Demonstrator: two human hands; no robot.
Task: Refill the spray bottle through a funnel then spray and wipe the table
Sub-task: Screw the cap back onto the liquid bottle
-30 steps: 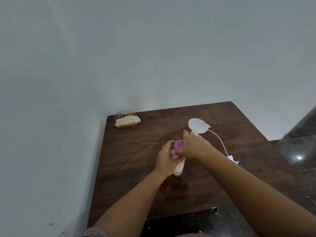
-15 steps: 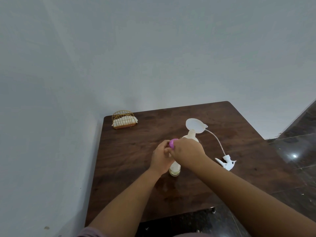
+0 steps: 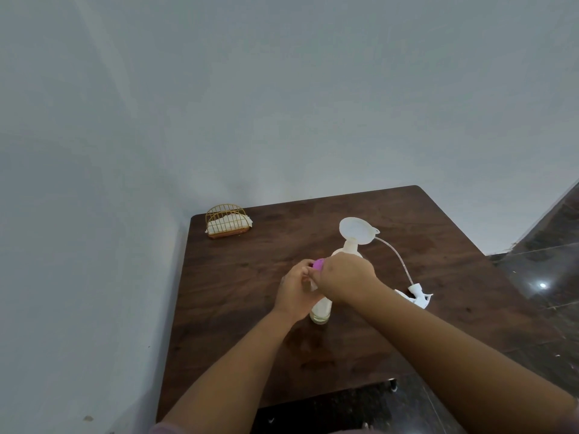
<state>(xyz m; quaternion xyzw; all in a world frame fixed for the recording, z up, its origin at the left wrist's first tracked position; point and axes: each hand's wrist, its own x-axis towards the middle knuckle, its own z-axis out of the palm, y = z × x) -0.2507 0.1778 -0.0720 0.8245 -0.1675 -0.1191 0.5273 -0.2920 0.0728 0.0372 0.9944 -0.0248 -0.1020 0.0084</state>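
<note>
A small clear bottle (image 3: 321, 311) with a purple cap (image 3: 319, 264) stands on the dark wooden table (image 3: 238, 292). My left hand (image 3: 294, 289) grips its upper body. My right hand (image 3: 347, 278) curls over the purple cap and hides most of it. Just behind my hands stands the white spray bottle (image 3: 351, 248) with a white funnel (image 3: 357, 228) seated in its neck. Its white spray head (image 3: 418, 294) lies on the table to the right, with its thin tube (image 3: 396, 252) curving back toward the funnel.
A gold wire holder with white napkins (image 3: 228, 222) sits at the table's back left corner, against the grey wall. Dark glossy floor (image 3: 548, 277) lies beyond the table's right edge and near edge.
My right hand has slid further left over the purple cap, which now shows less. The left hand keeps its grip on the small bottle. The funnel and spray head have not moved.
</note>
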